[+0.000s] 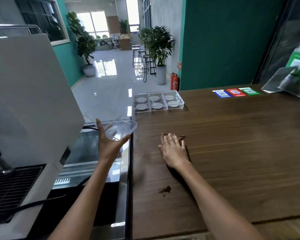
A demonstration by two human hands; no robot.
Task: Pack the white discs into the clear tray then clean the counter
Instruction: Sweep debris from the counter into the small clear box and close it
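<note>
I see the wooden tabletop [232, 144] with the clear tray [158, 101] at its far left corner, six white discs [157, 106] in it, one per compartment, so packing looks finished. My left hand [111, 142] grips one empty clear container [119, 128], tilted, just off the left edge. My right hand [174, 149] lies flat, fingers straight, pressing on brown crumbs [181, 137]. Two crumb patches: that one and a smaller one [164, 189] nearer the front edge. I'd judge it best to sweep with the palm low toward the left edge, container lip held below the tabletop.
</note>
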